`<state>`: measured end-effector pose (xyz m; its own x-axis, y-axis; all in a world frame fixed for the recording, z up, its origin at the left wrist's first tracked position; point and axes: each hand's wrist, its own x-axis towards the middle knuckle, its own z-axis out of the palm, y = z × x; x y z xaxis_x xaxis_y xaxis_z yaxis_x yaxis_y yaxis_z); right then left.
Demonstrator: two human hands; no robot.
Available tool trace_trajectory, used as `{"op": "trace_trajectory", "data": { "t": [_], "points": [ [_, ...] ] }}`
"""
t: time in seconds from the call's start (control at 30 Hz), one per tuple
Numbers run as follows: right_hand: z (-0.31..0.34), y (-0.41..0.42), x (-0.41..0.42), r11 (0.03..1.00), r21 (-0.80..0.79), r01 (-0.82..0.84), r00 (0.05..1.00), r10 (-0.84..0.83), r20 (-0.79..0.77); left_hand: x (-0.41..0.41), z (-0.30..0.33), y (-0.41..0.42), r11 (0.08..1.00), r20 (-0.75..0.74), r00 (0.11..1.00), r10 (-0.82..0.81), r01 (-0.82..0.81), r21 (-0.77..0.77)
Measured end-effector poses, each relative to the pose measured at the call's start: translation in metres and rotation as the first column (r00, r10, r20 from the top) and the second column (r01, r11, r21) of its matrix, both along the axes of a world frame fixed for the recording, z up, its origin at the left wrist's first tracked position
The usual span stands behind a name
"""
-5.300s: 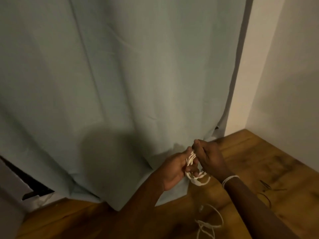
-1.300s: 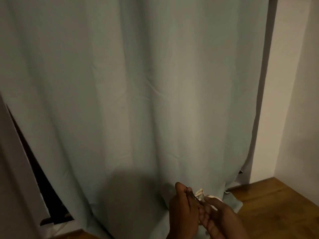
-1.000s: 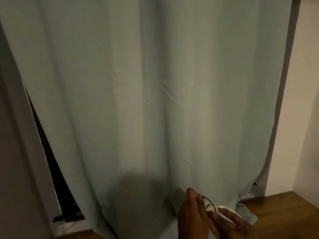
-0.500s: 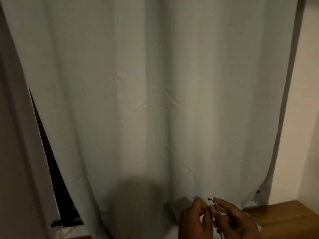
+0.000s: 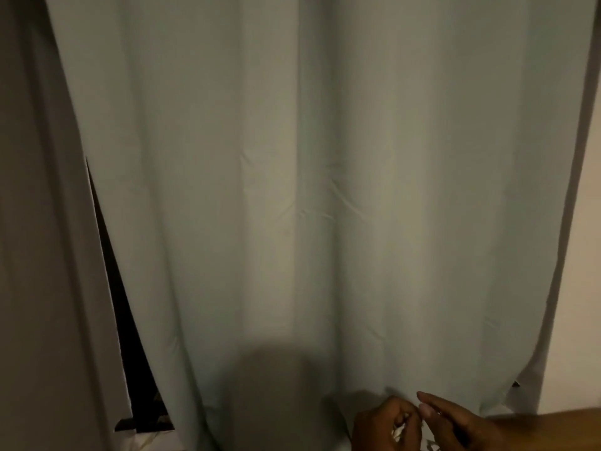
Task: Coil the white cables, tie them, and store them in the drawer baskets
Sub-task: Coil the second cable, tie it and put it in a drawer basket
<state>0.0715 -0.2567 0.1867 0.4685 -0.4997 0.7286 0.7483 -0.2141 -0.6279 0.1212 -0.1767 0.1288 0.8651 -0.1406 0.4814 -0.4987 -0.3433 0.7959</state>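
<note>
Both of my hands sit at the bottom edge of the view, right of centre, in front of a pale curtain. My left hand has its fingers curled round a small bundle of white cable, of which only a sliver shows between the fingers. My right hand is close beside it, its fingers stretched toward the left hand's fingertips; whether they pinch anything is hidden. A short bit of white cable end pokes out below the right hand. No drawer or basket is in view.
A pale blue-grey curtain fills most of the view. A grey panel stands at the left with a dark gap behind it. A cream wall and a strip of wooden floor lie at the right.
The view has tilted upward, so the hands have sunk to the bottom edge and the floor has almost gone. The cable coil, plainly seen earlier, is now mostly hidden in the left hand.
</note>
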Motion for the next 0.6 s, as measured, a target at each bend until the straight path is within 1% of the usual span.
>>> {"op": "trace_trajectory", "data": {
  "t": [0.03, 0.07, 0.1, 0.13, 0.17, 0.2, 0.23, 0.27, 0.3, 0.33, 0.37, 0.4, 0.43, 0.47, 0.5, 0.53, 0.57, 0.6],
  "points": [
    [-0.003, -0.003, -0.004, 0.998, -0.065, -0.020, 0.999, 0.018, -0.035, 0.001, 0.000, -0.001, 1.000, 0.009, 1.000, 0.012, -0.012, -0.010],
    [-0.005, -0.007, -0.002, 0.978, -0.194, -0.081, 0.988, 0.053, -0.144, 0.001, 0.001, -0.003, 0.999, 0.031, 0.999, 0.032, -0.032, -0.030],
    [-0.013, -0.017, 0.000, 0.974, -0.224, -0.037, 0.984, -0.004, -0.179, 0.000, 0.001, -0.003, 0.999, 0.051, 0.998, 0.036, -0.034, -0.042],
    [-0.030, -0.021, 0.002, 0.981, -0.189, 0.051, 0.959, -0.101, -0.264, 0.001, 0.000, -0.003, 0.999, 0.055, 0.998, 0.028, -0.025, -0.046],
    [-0.039, -0.023, 0.005, 0.988, -0.138, 0.071, 0.957, -0.107, -0.271, 0.001, -0.002, -0.004, 0.999, 0.049, 0.999, 0.023, -0.021, -0.044],
    [-0.042, -0.022, 0.005, 0.993, -0.111, 0.044, 0.976, -0.067, -0.208, 0.002, -0.001, -0.004, 0.998, 0.041, 0.998, 0.038, -0.036, -0.053],
    [-0.025, -0.009, 0.007, 0.999, -0.042, -0.005, 0.994, 0.000, -0.110, 0.002, 0.000, -0.004, 0.998, 0.033, 0.999, 0.038, -0.037, -0.052],
    [-0.003, -0.005, 0.015, 0.997, 0.030, 0.076, 0.994, -0.074, -0.079, 0.003, -0.002, -0.005, 0.998, 0.066, 0.997, 0.049, -0.046, -0.044],
    [0.005, -0.004, 0.019, 0.985, 0.148, 0.092, 0.995, -0.085, -0.050, 0.006, -0.004, -0.005, 0.998, 0.140, 0.988, 0.063, -0.061, -0.017],
    [0.003, 0.007, 0.018, 0.958, 0.261, 0.120, 0.991, -0.131, 0.025, 0.008, -0.004, -0.005, 0.997, 0.189, 0.979, 0.075, -0.078, 0.009],
    [-0.002, 0.006, 0.018, 0.909, 0.366, 0.198, 0.975, -0.221, 0.023, 0.008, -0.002, -0.005, 0.997, 0.199, 0.977, 0.069, -0.076, 0.028],
    [-0.007, 0.005, 0.014, 0.890, 0.411, 0.195, 0.980, -0.198, -0.037, 0.006, -0.001, -0.007, 0.997, 0.205, 0.977, 0.063, -0.071, 0.032],
    [-0.005, 0.001, 0.005, 0.899, 0.421, 0.124, 0.992, -0.101, -0.078, 0.005, -0.002, -0.007, 0.997, 0.219, 0.974, 0.061, -0.070, 0.036],
    [0.002, -0.009, 0.006, 0.961, 0.275, 0.041, 0.990, -0.003, -0.138, 0.005, -0.004, -0.008, 0.997, 0.233, 0.970, 0.067, -0.075, 0.025],
    [0.006, -0.020, 0.007, 0.992, 0.129, -0.017, 0.960, 0.053, -0.275, 0.006, -0.006, -0.009, 0.998, 0.230, 0.971, 0.062, -0.067, 0.013],
    [0.006, -0.028, 0.003, 0.994, 0.061, -0.095, 0.916, 0.111, -0.386, 0.008, -0.009, -0.010, 0.998, 0.214, 0.974, 0.069, -0.068, -0.014],
    [-0.007, -0.039, 0.002, 0.993, 0.047, -0.106, 0.897, 0.116, -0.427, 0.006, -0.010, -0.012, 0.997, 0.202, 0.976, 0.077, -0.073, -0.027],
    [-0.017, -0.046, 0.000, 0.996, -0.011, -0.087, 0.880, 0.072, -0.470, 0.005, -0.009, -0.013, 0.995, 0.191, 0.978, 0.088, -0.079, -0.054]
  ]
}}
